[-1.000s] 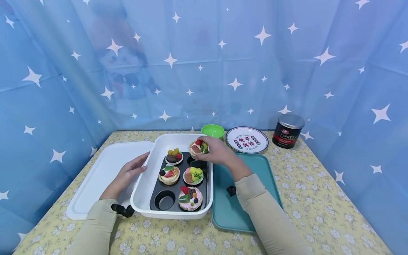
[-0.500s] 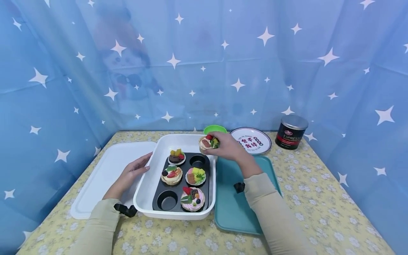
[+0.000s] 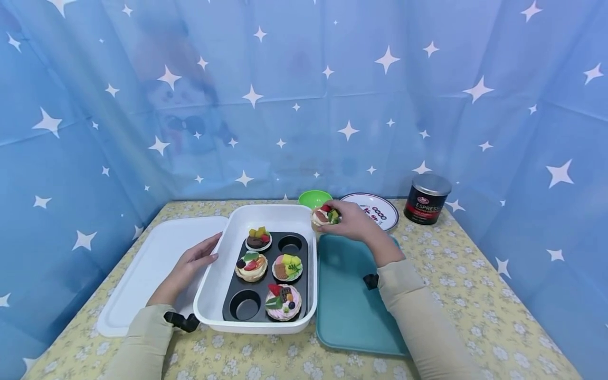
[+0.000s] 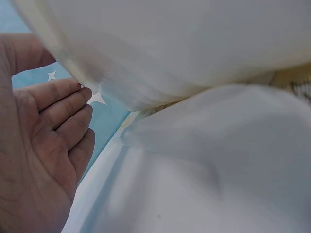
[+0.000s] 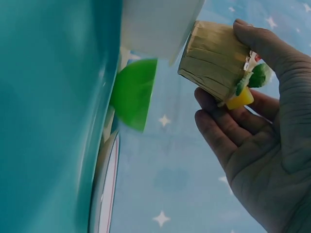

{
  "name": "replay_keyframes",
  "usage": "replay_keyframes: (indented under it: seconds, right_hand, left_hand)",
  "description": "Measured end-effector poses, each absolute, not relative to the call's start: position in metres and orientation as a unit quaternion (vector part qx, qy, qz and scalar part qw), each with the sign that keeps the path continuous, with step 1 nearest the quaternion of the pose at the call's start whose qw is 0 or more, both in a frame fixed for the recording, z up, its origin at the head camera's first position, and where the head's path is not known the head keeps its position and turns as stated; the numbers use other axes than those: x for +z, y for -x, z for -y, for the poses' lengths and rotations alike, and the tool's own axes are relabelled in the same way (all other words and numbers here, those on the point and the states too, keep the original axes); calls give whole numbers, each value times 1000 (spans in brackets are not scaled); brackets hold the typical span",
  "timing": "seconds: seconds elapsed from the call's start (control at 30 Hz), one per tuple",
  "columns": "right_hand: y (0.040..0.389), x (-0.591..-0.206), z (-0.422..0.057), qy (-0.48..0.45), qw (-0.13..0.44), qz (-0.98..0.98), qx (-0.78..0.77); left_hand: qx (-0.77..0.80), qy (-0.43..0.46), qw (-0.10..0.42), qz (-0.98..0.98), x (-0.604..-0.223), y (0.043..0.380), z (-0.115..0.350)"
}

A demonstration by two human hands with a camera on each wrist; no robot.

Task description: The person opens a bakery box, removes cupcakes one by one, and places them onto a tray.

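My right hand [image 3: 353,220] pinches a toy cupcake [image 3: 322,217] topped with red, brown and green fruit, held over the right rim of a deep white bin [image 3: 215,285]. In the right wrist view, its tan pleated wrapper [image 5: 214,60] sits between thumb and fingers. Inside the bin lies a black muffin tin [image 3: 258,285]. Several cupcakes sit in its cups; the back right and front left cups are bare. With fingers extended, my left hand [image 3: 191,264] rests its fingertips at the bin's left side, as the left wrist view also shows beside the bin wall [image 4: 184,43].
A white tray or lid [image 3: 138,274] lies left of the bin, a teal tray [image 3: 351,306] to its right. Behind stand a green bowl [image 3: 314,198], a white plate with red characters [image 3: 387,206] and an espresso can [image 3: 426,200]. A blue star curtain [image 3: 285,121] encloses the table.
The right hand has lifted the cupcake from the back right cup and carried it up and right, to the bin's rim. The left hand has stayed at the bin's side.
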State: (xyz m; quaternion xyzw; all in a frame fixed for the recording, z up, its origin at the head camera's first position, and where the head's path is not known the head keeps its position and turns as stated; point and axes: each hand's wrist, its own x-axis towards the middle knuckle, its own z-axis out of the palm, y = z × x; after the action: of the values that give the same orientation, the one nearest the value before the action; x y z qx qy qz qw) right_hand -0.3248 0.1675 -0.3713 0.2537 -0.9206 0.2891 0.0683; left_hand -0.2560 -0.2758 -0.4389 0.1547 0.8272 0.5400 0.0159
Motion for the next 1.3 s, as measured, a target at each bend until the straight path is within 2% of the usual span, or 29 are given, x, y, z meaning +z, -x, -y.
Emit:
replay_keyframes:
  seconds: [0.57, 0.8, 1.3]
  right_hand:
    - [330, -388, -197, -240, 17, 930, 277]
    - [333, -398, -199, -265, -7, 930, 254]
    - [335, -401, -202, -251, -24, 937, 242]
  left_hand:
    - [542, -164, 13, -824, -438, 258, 275]
    - [542, -165, 14, -824, -440, 258, 277]
    - [543, -169, 13, -822, -441, 258, 278]
